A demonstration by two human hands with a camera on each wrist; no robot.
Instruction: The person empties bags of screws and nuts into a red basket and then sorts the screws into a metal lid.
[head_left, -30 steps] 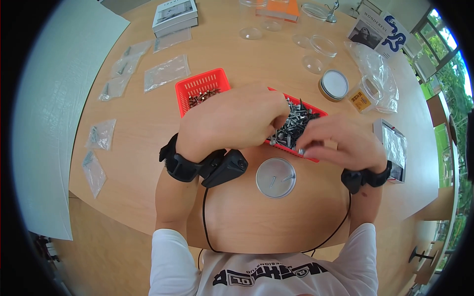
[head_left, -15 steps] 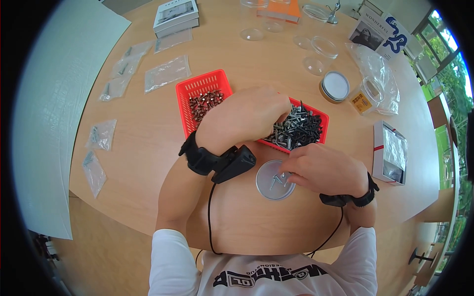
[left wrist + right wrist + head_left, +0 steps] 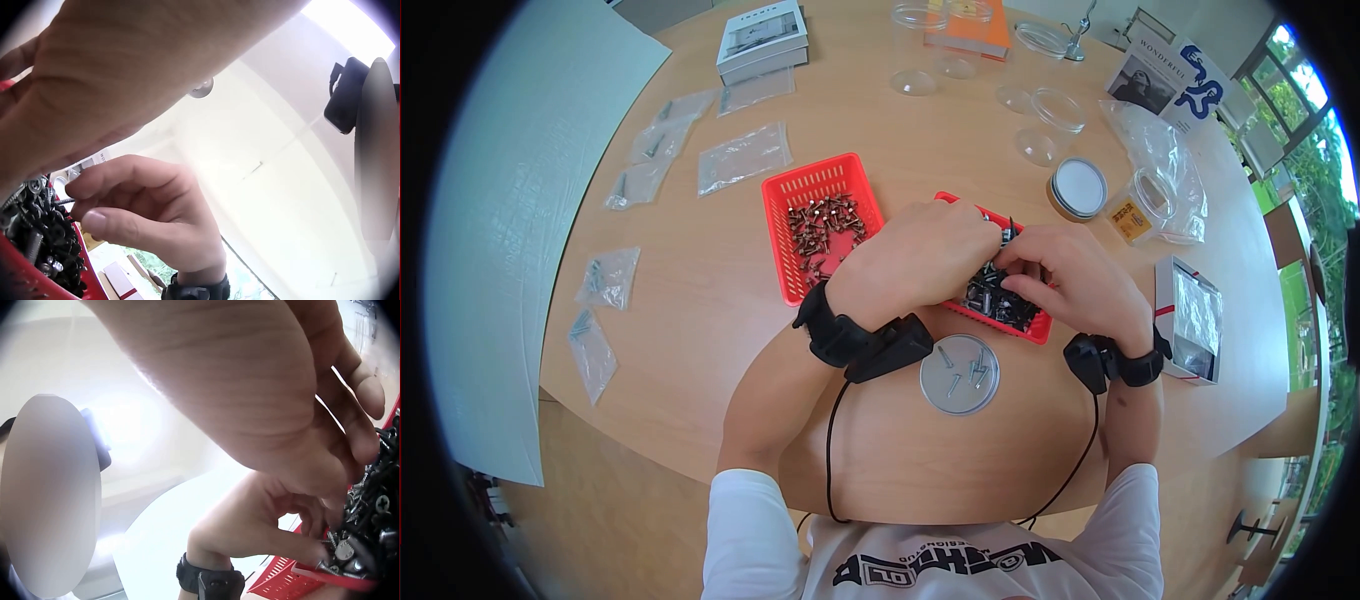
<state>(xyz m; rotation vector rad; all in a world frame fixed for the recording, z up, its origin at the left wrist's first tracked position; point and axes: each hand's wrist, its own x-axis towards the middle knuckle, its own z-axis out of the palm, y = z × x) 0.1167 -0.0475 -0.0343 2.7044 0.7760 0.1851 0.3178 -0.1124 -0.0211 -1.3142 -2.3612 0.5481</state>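
Note:
Both hands are over a red basket [image 3: 1040,333] of mixed silver and black screws [image 3: 1005,303]. The left hand [image 3: 930,250] reaches in from the left, palm down. Its fingertips are down among the screws in the right wrist view and partly hidden, so I cannot tell whether they hold one. The right hand [image 3: 1070,270] comes in from the right, thumb and forefinger close together. In the left wrist view these fingertips pinch a thin threaded screw [image 3: 62,202] above the pile. In front of the basket lies a round clear dish [image 3: 940,400] with several silver screws [image 3: 978,372] in it.
A second red basket [image 3: 778,235] with copper-coloured screws stands to the left. Small plastic bags [image 3: 745,160] lie farther left. Clear jars [image 3: 1040,145], a round tin [image 3: 1078,190] and a labelled tub [image 3: 1135,215] stand behind at right. An open box [image 3: 1190,320] is right.
The right hand went from the basket to the dish and then back over the basket. More screws lie in the dish now. The left hand stays at the basket, shifted slightly right and nearer the body.

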